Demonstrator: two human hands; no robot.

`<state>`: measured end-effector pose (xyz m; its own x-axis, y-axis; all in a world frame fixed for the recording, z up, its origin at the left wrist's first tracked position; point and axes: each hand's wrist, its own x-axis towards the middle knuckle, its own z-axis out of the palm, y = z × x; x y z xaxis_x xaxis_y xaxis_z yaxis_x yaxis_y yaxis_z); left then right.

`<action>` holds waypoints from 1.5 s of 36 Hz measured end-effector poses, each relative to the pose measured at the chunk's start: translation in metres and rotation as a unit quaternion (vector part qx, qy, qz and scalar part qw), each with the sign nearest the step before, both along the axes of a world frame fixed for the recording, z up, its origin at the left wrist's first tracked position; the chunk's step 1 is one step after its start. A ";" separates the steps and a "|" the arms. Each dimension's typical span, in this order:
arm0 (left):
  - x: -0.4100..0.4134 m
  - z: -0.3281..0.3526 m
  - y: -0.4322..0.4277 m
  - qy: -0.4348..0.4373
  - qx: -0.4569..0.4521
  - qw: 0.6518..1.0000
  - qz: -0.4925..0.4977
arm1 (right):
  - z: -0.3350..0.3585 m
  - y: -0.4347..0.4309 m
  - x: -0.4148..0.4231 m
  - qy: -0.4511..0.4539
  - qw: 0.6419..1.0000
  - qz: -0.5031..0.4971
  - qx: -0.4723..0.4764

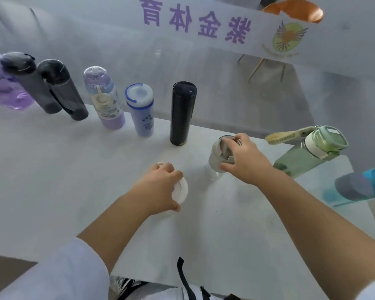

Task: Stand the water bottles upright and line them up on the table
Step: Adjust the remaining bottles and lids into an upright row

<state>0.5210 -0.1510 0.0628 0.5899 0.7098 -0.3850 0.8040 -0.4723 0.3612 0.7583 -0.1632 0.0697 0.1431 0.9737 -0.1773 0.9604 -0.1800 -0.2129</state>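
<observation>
My right hand [245, 161] is clamped over the top of a clear bottle with a grey lid [220, 158], fingers curled round the cap. This bottle stands on the white table [63, 180], just right of the black flask [183, 113] and a little nearer to me. My left hand [158, 187] is curled round a white bottle [181, 189], in front of the flask, towards me. The hand hides most of it, so I cannot tell whether it is upright or on its side.

The black flask stands upright in the row along the table's far edge. To its left, in order, stand a blue-and-white bottle [140, 109], a lilac bottle with a clear dome cap [103, 98], two dark grey bottles [64, 89] [30, 83] and, farthest from the flask, a purple bottle [0, 83]. Well to the flask's right, beyond my right hand, is a green bottle [307, 152] with a pale strap. Behind the flask hangs a white banner [204, 20] with purple characters.
</observation>
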 end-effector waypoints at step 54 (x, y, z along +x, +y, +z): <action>0.161 -0.001 0.147 -0.028 0.021 0.995 -0.093 | 0.003 0.058 0.098 0.019 0.995 -0.078 -0.061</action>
